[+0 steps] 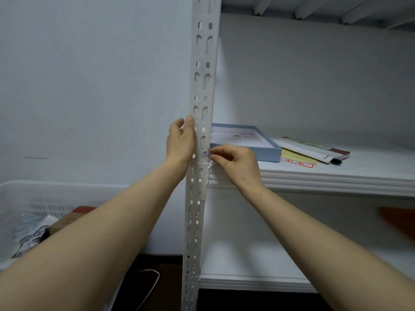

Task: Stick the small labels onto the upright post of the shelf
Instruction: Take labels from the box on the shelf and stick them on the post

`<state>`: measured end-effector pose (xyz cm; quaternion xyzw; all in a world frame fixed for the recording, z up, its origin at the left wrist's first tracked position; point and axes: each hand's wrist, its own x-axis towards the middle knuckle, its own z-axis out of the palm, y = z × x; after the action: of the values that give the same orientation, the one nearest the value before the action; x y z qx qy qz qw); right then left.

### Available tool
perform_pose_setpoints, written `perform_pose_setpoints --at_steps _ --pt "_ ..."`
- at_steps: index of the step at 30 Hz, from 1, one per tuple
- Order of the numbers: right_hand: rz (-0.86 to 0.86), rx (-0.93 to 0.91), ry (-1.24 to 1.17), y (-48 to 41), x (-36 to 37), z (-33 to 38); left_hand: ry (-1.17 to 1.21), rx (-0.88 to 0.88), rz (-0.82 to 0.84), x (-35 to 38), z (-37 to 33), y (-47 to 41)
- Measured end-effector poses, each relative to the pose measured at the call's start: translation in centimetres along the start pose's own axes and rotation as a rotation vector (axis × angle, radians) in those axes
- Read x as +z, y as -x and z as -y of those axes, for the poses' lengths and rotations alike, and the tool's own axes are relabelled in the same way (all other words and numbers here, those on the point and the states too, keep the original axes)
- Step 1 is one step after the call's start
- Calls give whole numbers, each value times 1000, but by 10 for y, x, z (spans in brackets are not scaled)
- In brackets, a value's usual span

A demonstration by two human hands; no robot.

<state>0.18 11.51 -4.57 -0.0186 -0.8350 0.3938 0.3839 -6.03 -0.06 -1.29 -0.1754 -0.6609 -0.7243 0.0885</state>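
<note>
Head view. The left hand (pixel 180 140) lies flat against the left edge of the white slotted upright post (pixel 203 86), fingers straight and holding nothing. The right hand (pixel 233 162), fingers curled, pinches a small label (pixel 205 153) by its right end against the post's front face, just above the shelf board (pixel 336 173). On that board: a shallow blue box (pixel 265 151), then a yellow label sheet (pixel 298 161) beside it.

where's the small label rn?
Head view, centre: the small label is against the upright post near its right edge, just above the shelf board, pinched by the right hand. The left hand rests on the post's left side.
</note>
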Motion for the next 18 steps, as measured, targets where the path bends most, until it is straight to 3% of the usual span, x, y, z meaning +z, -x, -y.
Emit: perform_pose_setpoints --at_steps 5,10,16,18 --pt "-176 -345 126 2 10 -4 -39 4 150 -4 10 -9" --pt "-265 -530 216 0 19 -17 -77 20 214 -5 13 -12" --pt "-247 -607 189 -7 16 -24 100 11 142 1 20 0" --pt "-190 -590 160 -8 12 -25 56 58 126 1 27 5"
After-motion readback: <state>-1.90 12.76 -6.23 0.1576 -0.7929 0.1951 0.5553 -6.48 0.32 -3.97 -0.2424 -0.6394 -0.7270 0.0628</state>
